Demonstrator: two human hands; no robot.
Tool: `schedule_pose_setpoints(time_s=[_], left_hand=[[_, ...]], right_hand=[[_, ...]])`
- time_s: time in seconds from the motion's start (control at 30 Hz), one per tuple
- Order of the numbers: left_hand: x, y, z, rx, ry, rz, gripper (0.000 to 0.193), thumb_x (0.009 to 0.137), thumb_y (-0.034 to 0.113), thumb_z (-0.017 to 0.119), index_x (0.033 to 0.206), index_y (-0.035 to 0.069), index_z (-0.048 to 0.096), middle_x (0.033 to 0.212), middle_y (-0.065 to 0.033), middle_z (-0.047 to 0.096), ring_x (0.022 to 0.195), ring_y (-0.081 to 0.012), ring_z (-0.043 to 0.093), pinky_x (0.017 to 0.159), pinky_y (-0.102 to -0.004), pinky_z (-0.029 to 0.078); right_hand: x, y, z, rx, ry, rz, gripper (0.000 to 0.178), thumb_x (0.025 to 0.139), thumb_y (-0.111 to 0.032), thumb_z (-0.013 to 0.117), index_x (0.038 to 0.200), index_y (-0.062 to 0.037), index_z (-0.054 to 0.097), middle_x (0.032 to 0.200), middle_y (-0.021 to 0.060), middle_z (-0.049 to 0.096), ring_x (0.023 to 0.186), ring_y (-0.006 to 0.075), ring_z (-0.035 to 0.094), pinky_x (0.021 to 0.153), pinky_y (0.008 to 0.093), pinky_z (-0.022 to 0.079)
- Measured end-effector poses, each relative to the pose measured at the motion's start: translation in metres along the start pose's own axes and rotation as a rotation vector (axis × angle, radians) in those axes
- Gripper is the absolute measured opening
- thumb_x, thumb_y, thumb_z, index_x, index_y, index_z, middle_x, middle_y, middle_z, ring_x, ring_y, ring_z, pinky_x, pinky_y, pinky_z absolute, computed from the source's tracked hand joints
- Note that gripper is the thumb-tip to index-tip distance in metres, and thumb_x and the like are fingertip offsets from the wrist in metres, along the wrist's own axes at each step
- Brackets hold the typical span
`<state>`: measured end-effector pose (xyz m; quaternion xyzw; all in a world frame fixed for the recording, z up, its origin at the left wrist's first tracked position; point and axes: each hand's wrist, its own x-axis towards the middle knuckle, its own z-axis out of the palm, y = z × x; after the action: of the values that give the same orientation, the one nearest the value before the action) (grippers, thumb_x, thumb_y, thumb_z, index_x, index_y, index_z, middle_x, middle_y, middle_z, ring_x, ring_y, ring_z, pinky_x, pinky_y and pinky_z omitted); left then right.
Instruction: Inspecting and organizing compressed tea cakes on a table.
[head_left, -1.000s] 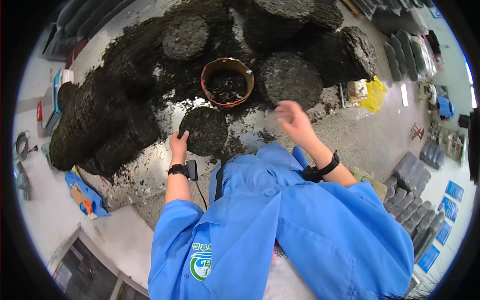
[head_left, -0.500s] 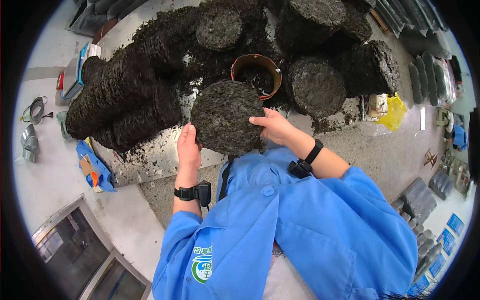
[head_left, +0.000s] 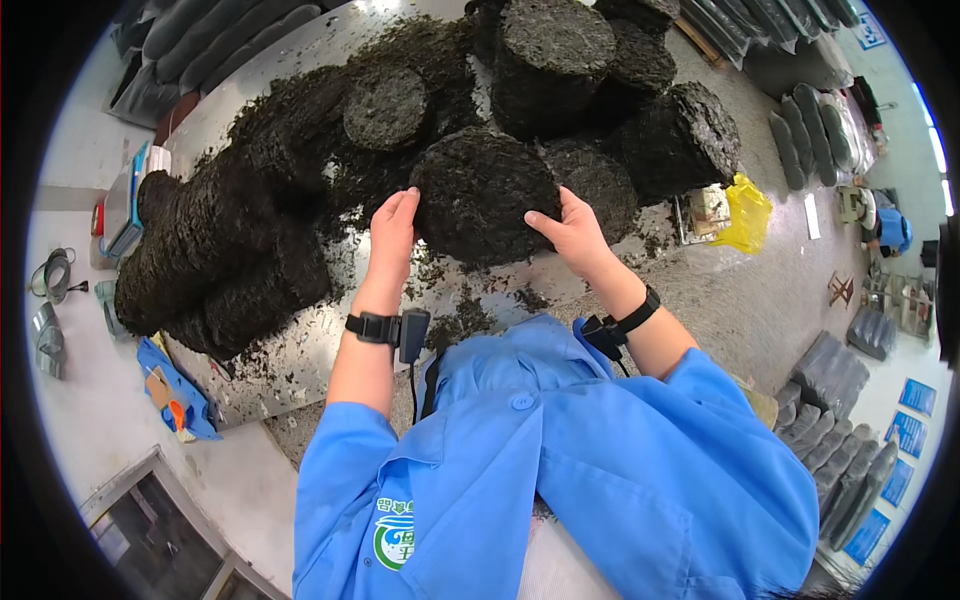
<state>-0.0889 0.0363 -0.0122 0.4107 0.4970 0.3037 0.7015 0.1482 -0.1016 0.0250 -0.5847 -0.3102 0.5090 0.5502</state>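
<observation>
A round, dark seaweed cake [head_left: 485,198] is held between my two hands above the table. My left hand [head_left: 394,232] grips its left edge, thumb and fingers pressed together there. The right edge is pinched by my right hand [head_left: 577,232], thumb over the face and fingers partly hidden behind. Behind the held cake lies a stack of similar round cakes [head_left: 595,185], partly covered by it. Another small round seaweed cake [head_left: 386,108] sits further back, on the dark heap. The red-rimmed round container seen before is hidden now.
Long rows of stacked seaweed cakes [head_left: 200,260] fill the left of the metal table [head_left: 300,372]. Tall stacks [head_left: 555,75] stand at the back, and one lies tilted [head_left: 690,140] at right. A yellow plastic bag [head_left: 745,213] is beyond. Loose seaweed scraps [head_left: 465,318] litter the tabletop.
Both hands have moved the cake forward, away from my body, over where the red-rimmed container stood in view. The whole view has shifted slightly.
</observation>
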Motion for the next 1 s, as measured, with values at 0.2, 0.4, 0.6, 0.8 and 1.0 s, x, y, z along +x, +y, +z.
schedule_pose_setpoints(time_s=[0.2,0.4,0.6,0.8,1.0], left_hand=[[0.013,0.013,0.01,-0.332,-0.169,-0.224,0.032,0.1,0.02,0.063,0.126,0.002,0.059,0.111,-0.0044,0.068,0.098,-0.0155,0.066,0.083,-0.0302,0.053],[0.003,-0.006,0.015,-0.184,-0.17,-0.011,0.038,0.1,0.01,0.061,0.135,-0.002,0.051,0.123,-0.0071,0.066,0.105,-0.0129,0.064,0.092,-0.0287,0.051],[-0.021,-0.021,0.05,-0.141,-0.279,0.038,0.046,0.103,0.013,0.058,0.144,-0.003,0.043,0.125,-0.0098,0.065,0.11,-0.0145,0.062,0.094,-0.0298,0.052],[-0.026,-0.029,0.033,-0.032,-0.148,-0.06,0.037,0.106,0.025,0.048,0.133,0.0,0.054,0.119,-0.0147,0.068,0.107,-0.0232,0.067,0.089,-0.0371,0.057],[-0.051,-0.053,-0.077,0.256,0.05,-0.026,0.029,0.107,0.025,0.046,0.101,0.002,0.064,0.094,-0.0099,0.07,0.081,-0.017,0.069,0.072,-0.0307,0.056]], right_hand=[[0.004,-0.015,-0.015,-0.828,-0.014,-0.654,0.034,0.084,0.001,0.066,0.117,-0.0079,0.07,0.113,0.0063,0.072,0.108,0.0224,0.067,0.102,0.0367,0.048],[-0.04,-0.008,-0.037,-0.922,-0.012,-0.547,0.07,0.078,-0.007,0.071,0.145,-0.0093,0.049,0.159,0.0242,0.034,0.151,0.0407,0.026,0.12,0.0521,0.029],[-0.044,0.036,-0.049,0.447,0.162,0.169,0.043,0.095,-0.005,0.066,0.135,0.0008,0.052,0.129,0.0108,0.063,0.11,0.0153,0.06,0.093,0.0308,0.05],[-0.023,0.016,-0.119,0.123,0.389,0.079,0.043,0.093,-0.01,0.069,0.13,0.0051,0.053,0.129,0.0167,0.062,0.114,0.0202,0.061,0.099,0.0358,0.05],[-0.041,0.004,-0.133,-0.932,0.563,-0.527,0.039,0.08,-0.006,0.074,0.117,-0.0004,0.063,0.118,0.0174,0.064,0.107,0.0366,0.061,0.094,0.0394,0.05]])
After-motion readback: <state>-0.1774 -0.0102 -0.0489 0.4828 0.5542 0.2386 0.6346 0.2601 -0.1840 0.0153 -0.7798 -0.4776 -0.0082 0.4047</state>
